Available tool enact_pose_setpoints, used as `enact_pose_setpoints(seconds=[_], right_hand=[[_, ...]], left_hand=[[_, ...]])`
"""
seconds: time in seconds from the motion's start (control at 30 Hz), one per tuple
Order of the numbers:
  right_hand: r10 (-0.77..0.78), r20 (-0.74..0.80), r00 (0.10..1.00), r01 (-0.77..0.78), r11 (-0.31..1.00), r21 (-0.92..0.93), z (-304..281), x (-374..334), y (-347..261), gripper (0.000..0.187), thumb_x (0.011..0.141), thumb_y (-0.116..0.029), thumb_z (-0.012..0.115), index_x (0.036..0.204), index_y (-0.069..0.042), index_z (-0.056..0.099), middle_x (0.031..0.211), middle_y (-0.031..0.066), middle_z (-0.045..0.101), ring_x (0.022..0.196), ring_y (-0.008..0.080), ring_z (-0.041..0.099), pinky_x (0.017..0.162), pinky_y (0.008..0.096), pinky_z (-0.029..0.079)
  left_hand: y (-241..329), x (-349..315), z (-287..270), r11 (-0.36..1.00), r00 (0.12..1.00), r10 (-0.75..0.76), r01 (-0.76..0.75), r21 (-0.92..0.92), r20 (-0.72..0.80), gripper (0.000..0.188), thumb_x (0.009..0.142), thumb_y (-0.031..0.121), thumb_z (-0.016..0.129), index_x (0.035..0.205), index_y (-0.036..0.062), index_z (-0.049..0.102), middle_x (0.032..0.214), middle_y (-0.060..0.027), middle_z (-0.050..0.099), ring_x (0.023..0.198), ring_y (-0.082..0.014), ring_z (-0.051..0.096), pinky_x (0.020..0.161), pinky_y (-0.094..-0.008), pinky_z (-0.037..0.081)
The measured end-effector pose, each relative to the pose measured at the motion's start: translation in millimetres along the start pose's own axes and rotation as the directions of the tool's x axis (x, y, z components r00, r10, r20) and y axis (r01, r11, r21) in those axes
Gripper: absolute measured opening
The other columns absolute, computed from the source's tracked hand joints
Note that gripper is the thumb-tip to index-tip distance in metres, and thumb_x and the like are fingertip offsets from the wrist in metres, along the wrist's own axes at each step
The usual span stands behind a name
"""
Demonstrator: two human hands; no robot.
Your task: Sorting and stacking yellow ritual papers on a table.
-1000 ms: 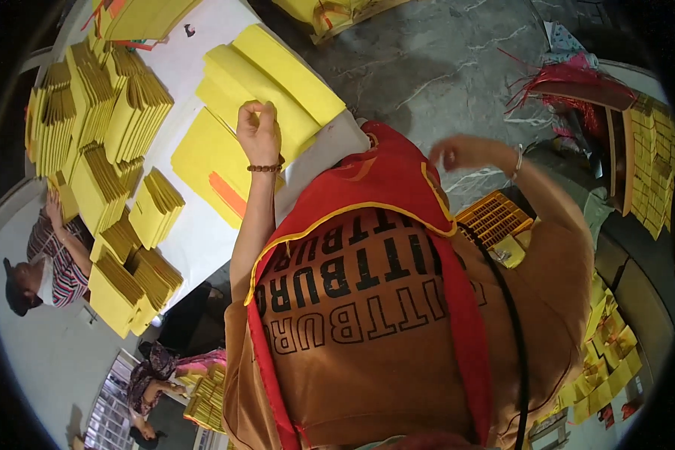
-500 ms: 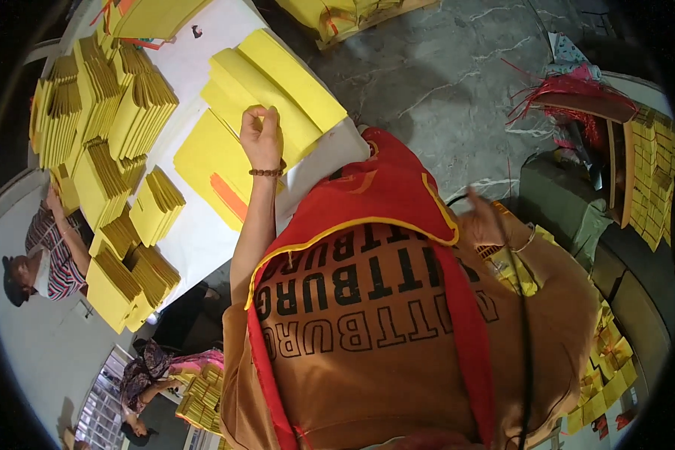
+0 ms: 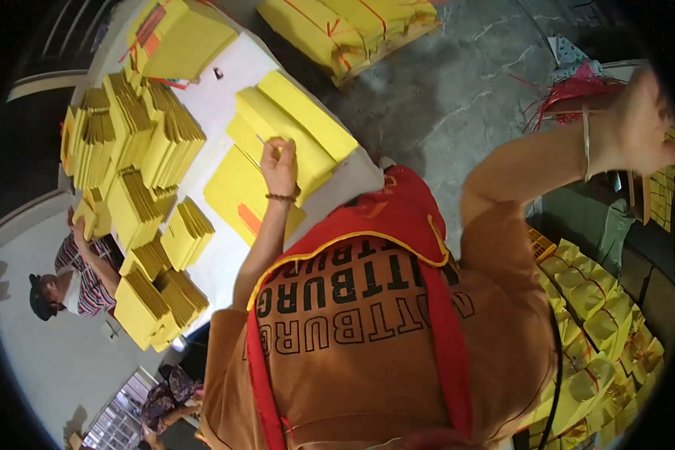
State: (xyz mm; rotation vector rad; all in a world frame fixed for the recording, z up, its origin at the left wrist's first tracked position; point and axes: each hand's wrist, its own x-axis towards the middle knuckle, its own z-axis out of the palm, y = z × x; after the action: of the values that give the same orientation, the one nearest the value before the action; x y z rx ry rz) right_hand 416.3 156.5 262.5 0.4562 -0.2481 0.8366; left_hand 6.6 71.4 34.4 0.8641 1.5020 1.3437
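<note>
My left hand [image 3: 280, 169], with a beaded bracelet at the wrist, is closed in a pinch over the yellow paper sheets [image 3: 285, 124] on the white table. A thin pale sliver shows by its fingertips, too small to make out. Beside that hand lies a flat yellow sheet [image 3: 229, 180] with an orange-red strip [image 3: 249, 217] on it. My right hand [image 3: 641, 127] is raised at the far right edge, smeared by motion, a pale band round its wrist. It is nearest the red strings [image 3: 577, 86] and the shelf; its fingers cannot be read.
Stacks of folded yellow paper [image 3: 131, 206] stand on the left of the white table [image 3: 221, 97]. Beyond it are tied yellow bundles [image 3: 352, 26]. More bundles [image 3: 592, 322] lie at lower right, near a green covered box [image 3: 585, 217]. A co-worker in stripes [image 3: 90, 262] handles paper at left.
My right hand has swung up and outward to the far right from beside my body. My left hand stays pinched over the yellow paper. The whole view has shifted.
</note>
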Motion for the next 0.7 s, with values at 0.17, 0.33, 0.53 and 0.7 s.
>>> enact_pose_setpoints(seconds=[0.17,0.33,0.53,0.7], right_hand=[[0.906,-0.106,0.410,-0.290,0.019,-0.957,-12.5,-66.4,104.5,0.023,0.091,-0.024,0.040,0.094,-0.007,0.055,0.083,0.0035,0.054,0.076,0.0121,0.051,0.068,0.0257,0.041],[0.711,-0.662,-0.236,-0.137,-0.699,-0.702,-85.3,-209.0,39.9,0.016,0.084,-0.017,0.055,0.096,-0.006,0.057,0.084,0.0003,0.056,0.075,0.0079,0.052,0.064,0.0216,0.043],[0.795,-0.527,-0.301,-0.475,-0.604,-0.639,-81.3,-261.8,77.7,0.017,0.086,-0.017,0.055,0.097,-0.005,0.057,0.084,0.0010,0.057,0.078,0.0081,0.053,0.063,0.0221,0.042],[0.896,-0.307,-0.321,-0.093,-0.352,-0.931,-106.0,-242.4,99.3,0.015,0.086,-0.014,0.053,0.099,-0.007,0.057,0.089,-0.0010,0.058,0.081,0.0093,0.054,0.068,0.0234,0.044]], left_hand=[[-28.8,-5.3,-12.2,0.991,0.991,0.103,-0.095,0.096,-0.083,0.006,0.080,0.005,0.058,0.077,0.0068,0.053,0.065,0.0059,0.042,0.056,-0.0025,0.035,0.048,-0.0184,0.027],[-23.2,-2.0,0.1,0.990,0.991,0.113,-0.106,0.091,-0.071,0.007,0.082,0.003,0.057,0.079,0.0074,0.052,0.063,0.0070,0.042,0.052,-0.0010,0.034,0.044,-0.0178,0.025],[-16.0,-7.6,2.8,0.983,0.965,0.157,-0.131,0.131,-0.211,0.011,0.079,0.014,0.061,0.077,0.0048,0.055,0.060,0.0031,0.046,0.053,-0.0033,0.035,0.046,-0.0210,0.029],[-15.3,-2.7,-4.5,0.982,0.977,0.128,-0.101,0.161,-0.170,0.012,0.079,0.014,0.061,0.079,0.0038,0.056,0.065,-0.0001,0.053,0.059,-0.0065,0.044,0.054,-0.0229,0.037]])
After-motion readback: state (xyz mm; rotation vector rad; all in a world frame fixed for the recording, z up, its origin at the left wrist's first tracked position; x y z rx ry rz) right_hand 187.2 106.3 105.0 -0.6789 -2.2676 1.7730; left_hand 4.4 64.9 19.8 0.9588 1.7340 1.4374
